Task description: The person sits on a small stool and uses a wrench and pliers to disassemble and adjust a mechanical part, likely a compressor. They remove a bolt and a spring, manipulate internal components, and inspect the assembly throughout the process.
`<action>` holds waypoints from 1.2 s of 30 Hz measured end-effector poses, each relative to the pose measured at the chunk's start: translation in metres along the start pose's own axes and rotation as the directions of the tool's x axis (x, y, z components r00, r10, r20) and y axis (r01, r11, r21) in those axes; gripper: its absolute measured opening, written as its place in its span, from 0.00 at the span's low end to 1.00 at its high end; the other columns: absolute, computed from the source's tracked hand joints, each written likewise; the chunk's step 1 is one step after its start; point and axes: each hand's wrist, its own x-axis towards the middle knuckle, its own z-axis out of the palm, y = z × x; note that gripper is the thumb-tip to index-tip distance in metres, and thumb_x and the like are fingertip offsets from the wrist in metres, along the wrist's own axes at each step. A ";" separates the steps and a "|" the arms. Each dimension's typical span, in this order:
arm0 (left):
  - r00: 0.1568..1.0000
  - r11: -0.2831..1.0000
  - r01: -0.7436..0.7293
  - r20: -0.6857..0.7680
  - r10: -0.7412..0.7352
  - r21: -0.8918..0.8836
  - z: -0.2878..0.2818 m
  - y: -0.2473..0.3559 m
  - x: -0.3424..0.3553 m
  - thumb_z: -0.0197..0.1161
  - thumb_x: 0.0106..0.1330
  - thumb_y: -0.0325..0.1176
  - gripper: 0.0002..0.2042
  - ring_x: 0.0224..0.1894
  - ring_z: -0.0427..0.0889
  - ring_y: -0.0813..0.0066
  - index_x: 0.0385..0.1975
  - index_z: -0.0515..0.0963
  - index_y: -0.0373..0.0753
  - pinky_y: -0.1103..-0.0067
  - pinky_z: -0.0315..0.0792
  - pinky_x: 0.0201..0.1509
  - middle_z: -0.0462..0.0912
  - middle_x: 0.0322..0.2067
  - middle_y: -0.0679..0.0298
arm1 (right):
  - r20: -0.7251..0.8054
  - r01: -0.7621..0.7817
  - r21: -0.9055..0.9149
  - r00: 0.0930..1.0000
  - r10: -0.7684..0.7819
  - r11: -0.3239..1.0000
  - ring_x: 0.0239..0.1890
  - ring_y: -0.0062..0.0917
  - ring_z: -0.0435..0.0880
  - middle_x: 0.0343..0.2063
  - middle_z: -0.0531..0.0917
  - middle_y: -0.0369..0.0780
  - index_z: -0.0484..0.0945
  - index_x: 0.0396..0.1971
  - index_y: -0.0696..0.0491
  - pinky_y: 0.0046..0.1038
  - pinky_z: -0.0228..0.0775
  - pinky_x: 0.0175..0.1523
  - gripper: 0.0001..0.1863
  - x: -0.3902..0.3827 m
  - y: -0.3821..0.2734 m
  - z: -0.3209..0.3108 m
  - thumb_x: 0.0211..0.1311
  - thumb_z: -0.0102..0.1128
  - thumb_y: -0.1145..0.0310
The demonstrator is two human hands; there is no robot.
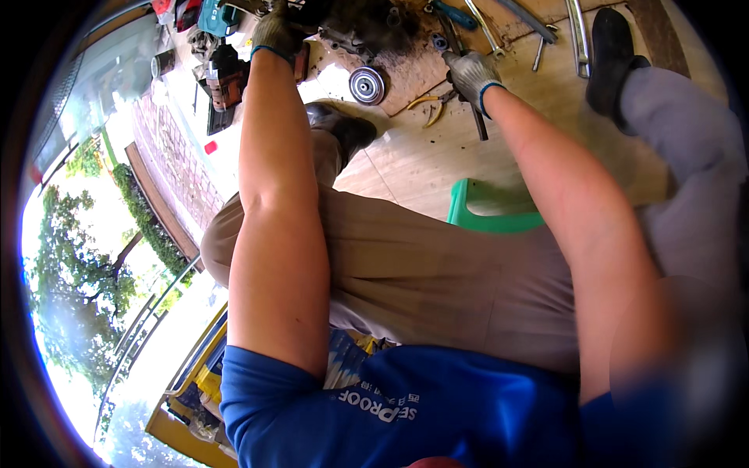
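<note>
Both my hands wear greyish work gloves with blue cuffs. My left hand (275, 37) reaches to the upper edge of the view, beside a dark, greasy metal machine part (367, 27); its fingers are mostly hidden. My right hand (473, 76) is closed around a long dark bar (479, 123), which points down toward the floor. Below the machine part lies a round metal pulley-like wheel (367, 86). Pliers with yellow handles (431, 107) rest on the floor just left of my right hand.
A blue-handled tool (454, 14) and several wrenches (578, 39) lie at the upper right. To the left are a cordless power tool (226, 76) and a teal tool (218, 17). A green stool (488, 221) stands by my leg. Another person's shoe (612, 62) is at right.
</note>
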 end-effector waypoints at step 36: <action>0.997 0.892 -0.001 -0.065 0.034 0.452 0.017 0.020 -0.027 0.53 0.72 0.46 0.12 0.17 0.78 0.60 0.41 0.71 0.45 0.61 0.70 0.18 0.79 0.24 0.56 | 0.129 0.134 -0.196 0.985 -0.110 0.971 0.34 0.31 0.85 0.33 0.86 0.42 0.79 0.42 0.53 0.33 0.78 0.38 0.15 0.003 0.014 -0.009 0.69 0.52 0.57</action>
